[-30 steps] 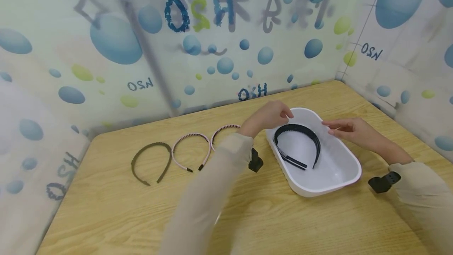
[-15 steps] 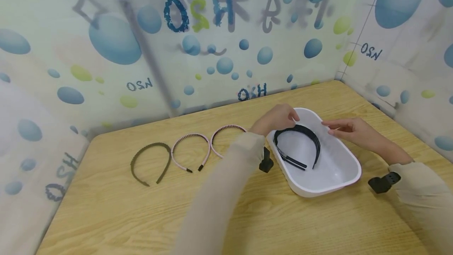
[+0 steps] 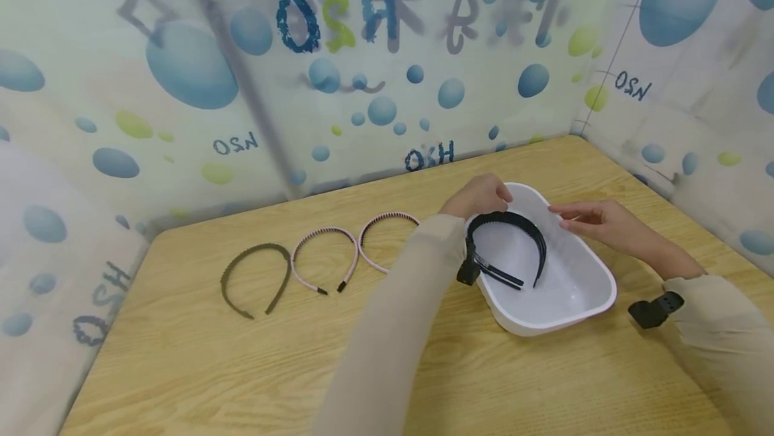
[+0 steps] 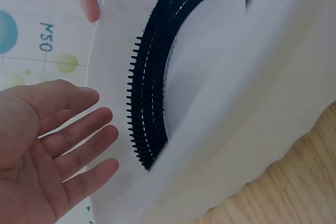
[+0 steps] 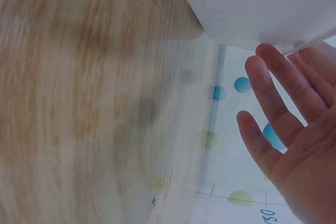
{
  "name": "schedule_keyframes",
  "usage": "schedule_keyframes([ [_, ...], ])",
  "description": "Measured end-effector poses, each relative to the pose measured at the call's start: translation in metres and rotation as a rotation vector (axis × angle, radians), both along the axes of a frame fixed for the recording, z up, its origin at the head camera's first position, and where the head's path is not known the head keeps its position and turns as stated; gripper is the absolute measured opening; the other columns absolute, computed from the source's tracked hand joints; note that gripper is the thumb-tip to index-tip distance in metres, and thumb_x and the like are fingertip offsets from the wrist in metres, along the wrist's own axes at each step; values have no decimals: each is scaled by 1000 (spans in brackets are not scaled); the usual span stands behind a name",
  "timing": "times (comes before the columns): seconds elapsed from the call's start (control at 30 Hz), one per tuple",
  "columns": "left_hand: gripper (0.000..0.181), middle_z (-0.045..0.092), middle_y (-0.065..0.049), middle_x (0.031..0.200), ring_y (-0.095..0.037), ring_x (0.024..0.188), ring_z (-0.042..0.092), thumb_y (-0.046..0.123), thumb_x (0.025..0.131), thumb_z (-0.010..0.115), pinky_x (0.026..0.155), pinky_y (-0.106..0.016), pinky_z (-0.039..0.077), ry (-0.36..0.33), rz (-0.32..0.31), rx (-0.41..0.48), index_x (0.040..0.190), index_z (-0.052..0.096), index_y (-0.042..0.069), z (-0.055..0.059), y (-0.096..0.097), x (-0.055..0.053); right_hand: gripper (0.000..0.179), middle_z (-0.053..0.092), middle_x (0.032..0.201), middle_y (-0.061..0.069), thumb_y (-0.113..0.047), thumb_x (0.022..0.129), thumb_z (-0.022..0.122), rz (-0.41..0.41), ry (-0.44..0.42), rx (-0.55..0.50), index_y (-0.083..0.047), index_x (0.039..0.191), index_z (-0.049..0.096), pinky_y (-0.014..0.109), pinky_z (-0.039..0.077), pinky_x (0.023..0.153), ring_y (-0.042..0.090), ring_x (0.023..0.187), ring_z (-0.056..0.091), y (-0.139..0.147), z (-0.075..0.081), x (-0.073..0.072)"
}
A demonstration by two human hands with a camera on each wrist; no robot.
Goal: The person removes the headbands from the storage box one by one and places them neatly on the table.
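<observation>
A white plastic tray [image 3: 577, 291] stands at the table's right side, with black headbands [image 3: 540, 241] lying nested inside toward its left end. In the left wrist view the headbands [image 4: 152, 72] show a row of small teeth along the outer edge. My left hand [image 3: 484, 195] hovers over the tray's far left rim, just behind the bands; its fingers [image 4: 86, 145] are loosely spread with nothing between them. My right hand [image 3: 601, 222] holds the tray's far right rim between thumb and index finger. The other fingers [image 5: 268, 85] extend along the outer wall.
Left of the tray, a brown headband [image 3: 264, 246] and two pink headbands, one nearer the brown [image 3: 329, 229] and another partly behind my left sleeve [image 3: 387, 215], lie in a row on the wooden table [image 3: 199, 369]. A patterned curtain [image 3: 375, 113] rises behind the table.
My left hand and forearm have shifted to the right, over the tray's rim. My right hand stays at the rim, and the headbands lie as before.
</observation>
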State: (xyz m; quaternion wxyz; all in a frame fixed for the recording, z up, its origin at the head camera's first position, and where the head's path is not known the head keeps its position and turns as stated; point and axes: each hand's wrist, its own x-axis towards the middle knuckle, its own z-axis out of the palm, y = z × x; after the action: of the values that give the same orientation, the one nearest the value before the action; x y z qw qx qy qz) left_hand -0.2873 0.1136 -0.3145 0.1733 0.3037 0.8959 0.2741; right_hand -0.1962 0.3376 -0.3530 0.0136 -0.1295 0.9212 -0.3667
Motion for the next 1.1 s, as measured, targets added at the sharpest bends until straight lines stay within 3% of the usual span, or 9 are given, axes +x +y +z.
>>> schedule_keyframes([
  [0.13,26,62,-2,113,-11,97,56,8,89,56,78,-19,45,-16,25,-2,114,65,8,0,2,0,40,55,119,27,-20,92,56,6,15,-7,1,126,54,20,50,72,28,96,60,1,0,0],
  [0.47,25,63,0,107,-10,91,56,9,87,60,79,-21,45,-49,80,-18,112,66,9,-3,10,0,39,56,119,25,-19,92,56,3,18,-5,1,125,54,18,49,71,21,95,61,2,-2,0],
  [0.7,27,63,0,108,-11,93,56,9,86,62,79,-22,45,-58,69,-71,113,66,9,-7,12,-3,37,57,117,25,-17,92,57,6,27,-13,2,124,55,17,48,71,-3,87,56,3,0,0],
  [1.1,31,60,4,114,-9,92,52,9,87,61,80,-23,44,-60,35,-212,117,64,14,-12,16,-10,37,58,116,23,-18,91,57,16,28,-24,0,124,57,18,49,72,2,88,59,5,-1,-1],
])
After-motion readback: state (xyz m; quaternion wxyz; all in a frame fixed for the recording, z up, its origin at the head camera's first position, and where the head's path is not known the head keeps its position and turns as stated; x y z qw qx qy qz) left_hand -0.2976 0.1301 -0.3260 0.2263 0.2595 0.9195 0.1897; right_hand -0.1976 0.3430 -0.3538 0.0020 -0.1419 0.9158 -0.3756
